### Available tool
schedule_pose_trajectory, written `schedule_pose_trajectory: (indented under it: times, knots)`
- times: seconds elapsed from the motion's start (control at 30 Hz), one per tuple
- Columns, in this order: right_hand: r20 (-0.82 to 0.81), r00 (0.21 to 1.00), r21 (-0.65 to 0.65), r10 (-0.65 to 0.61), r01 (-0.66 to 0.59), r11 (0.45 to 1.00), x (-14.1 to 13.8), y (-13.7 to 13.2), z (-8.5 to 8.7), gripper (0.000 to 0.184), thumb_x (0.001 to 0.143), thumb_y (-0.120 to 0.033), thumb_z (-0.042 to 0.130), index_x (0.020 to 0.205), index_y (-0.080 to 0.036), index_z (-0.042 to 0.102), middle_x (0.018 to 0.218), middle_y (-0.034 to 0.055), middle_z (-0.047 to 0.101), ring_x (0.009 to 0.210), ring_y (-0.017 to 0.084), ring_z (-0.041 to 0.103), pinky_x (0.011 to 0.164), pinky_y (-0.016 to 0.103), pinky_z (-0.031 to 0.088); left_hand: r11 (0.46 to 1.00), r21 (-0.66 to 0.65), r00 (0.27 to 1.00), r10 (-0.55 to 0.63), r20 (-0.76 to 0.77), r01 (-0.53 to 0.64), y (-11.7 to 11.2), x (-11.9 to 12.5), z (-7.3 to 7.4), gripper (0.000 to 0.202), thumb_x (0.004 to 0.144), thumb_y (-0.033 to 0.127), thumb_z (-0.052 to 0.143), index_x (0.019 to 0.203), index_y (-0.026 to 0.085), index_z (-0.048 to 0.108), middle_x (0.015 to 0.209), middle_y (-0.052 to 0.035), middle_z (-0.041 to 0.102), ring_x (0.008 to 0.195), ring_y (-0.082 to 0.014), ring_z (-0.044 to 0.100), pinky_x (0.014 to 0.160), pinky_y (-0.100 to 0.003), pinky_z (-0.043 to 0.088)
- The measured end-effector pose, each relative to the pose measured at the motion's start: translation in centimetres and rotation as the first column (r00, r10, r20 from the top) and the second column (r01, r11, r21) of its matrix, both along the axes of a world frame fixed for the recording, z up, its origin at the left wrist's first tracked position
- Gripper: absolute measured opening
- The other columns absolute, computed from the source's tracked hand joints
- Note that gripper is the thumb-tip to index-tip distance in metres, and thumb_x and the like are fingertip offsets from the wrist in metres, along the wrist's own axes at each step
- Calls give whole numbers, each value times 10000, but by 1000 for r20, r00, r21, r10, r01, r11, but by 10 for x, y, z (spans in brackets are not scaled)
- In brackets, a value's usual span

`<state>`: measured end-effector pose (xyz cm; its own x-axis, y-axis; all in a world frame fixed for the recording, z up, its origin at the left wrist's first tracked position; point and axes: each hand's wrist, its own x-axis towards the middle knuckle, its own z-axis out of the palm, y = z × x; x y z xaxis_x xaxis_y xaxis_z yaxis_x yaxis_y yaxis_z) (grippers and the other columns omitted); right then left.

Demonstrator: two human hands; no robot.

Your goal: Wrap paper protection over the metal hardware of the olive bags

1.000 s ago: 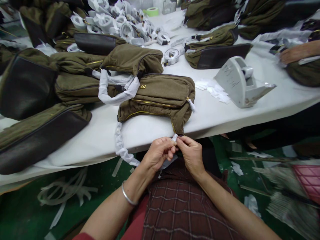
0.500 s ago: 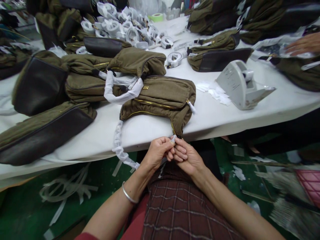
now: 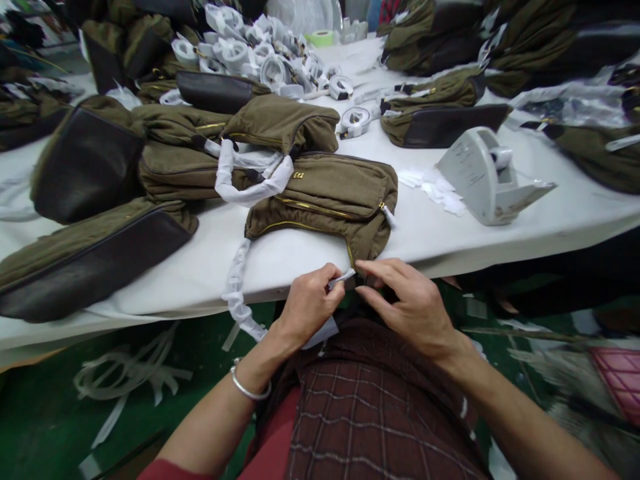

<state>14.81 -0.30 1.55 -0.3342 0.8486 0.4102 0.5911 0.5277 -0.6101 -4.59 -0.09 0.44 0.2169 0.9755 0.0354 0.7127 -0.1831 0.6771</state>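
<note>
An olive fabric bag point(image 3: 335, 183) with gold zippers lies at the table's front edge, one corner pointing toward me. At that corner, my left hand point(image 3: 311, 301) pinches a small white-wrapped zipper pull point(image 3: 344, 277). My right hand point(image 3: 410, 300) is just right of it, thumb and forefinger apart, the forefinger's tip close to the end of the zipper; its other fingers are partly hidden. Another wrapped zipper pull point(image 3: 388, 216) hangs at the bag's right side. A white-wrapped strap point(image 3: 237, 287) droops over the edge beside my left forearm.
Several more olive bags with dark bases point(image 3: 95, 260) are piled at left. Wrapped strap coils point(image 3: 275, 70) are heaped at the back. Right of the bag are white paper slips point(image 3: 435, 190) and a grey tape dispenser point(image 3: 483, 177). Loose strips point(image 3: 130, 373) litter the green floor.
My hands, previously together at the zipper's end, have parted. The right hand has turned over and its fingers have spread, while the left keeps its pinch. Another person's hand at far right has gone from view.
</note>
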Motion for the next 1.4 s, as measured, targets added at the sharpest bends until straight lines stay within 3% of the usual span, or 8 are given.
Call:
schedule_pose_trajectory:
  times: [0.07,0.2,0.43,0.53,0.7,0.9,1.2,1.4]
  knots:
    - [158,985,91,67,-82,992,-2,13,2,352,893,-234,623,1244,-207,630,1114,106,679,993,239,624,846,380,477,998,51,997,-25,-68,29,0,0,-1,102,866,203,508,855,217,609,749,-5,654,654,-143,563,670,-249,397]
    - [296,944,141,148,-196,970,-7,29,0,181,946,-241,546,1006,-183,706,997,96,692,878,202,618,772,343,453,992,108,984,-53,-169,72,-1,-1,-2,127,873,194,484,837,215,603,741,-24,653,663,-159,569,658,-255,394]
    - [109,987,227,115,-137,964,7,41,8,125,916,-218,587,873,-208,704,906,52,713,837,173,636,779,321,456,994,-34,992,98,-83,-101,7,-9,-2,123,845,206,512,770,216,609,625,21,587,578,-137,528,591,-237,359]
    - [172,978,214,116,-153,965,8,44,13,97,888,-233,636,957,-212,701,1014,64,712,940,210,629,846,369,440,997,-9,993,72,-90,-73,7,-9,-1,120,854,209,508,800,219,614,667,14,613,607,-140,545,619,-242,368]
    - [273,938,167,214,-265,950,-2,43,8,335,827,-231,702,1156,-192,651,1228,97,651,1184,276,533,998,454,389,997,79,976,29,-214,-13,3,-6,0,109,866,194,494,861,217,600,741,-17,660,658,-160,591,645,-258,377]
    - [246,937,220,246,-302,928,-11,46,1,110,902,-202,598,860,-206,700,1025,31,719,1079,217,587,1062,460,339,993,114,962,5,-271,27,-1,-3,2,126,882,190,468,867,205,591,771,-39,674,682,-172,599,650,-271,380]
    - [114,960,249,256,-277,928,-11,48,-5,90,827,-147,648,777,-215,677,829,-16,715,983,199,613,1116,514,306,981,-176,992,98,84,-82,8,-5,7,117,817,203,496,729,194,572,574,49,521,514,-103,508,532,-214,366]
    - [62,991,378,116,-131,916,-17,29,-14,93,836,-135,658,808,-220,684,865,-22,734,1010,206,622,1142,525,297,847,-530,850,246,465,45,15,-8,-3,184,781,333,570,689,180,524,516,68,533,359,-53,440,377,-161,318]
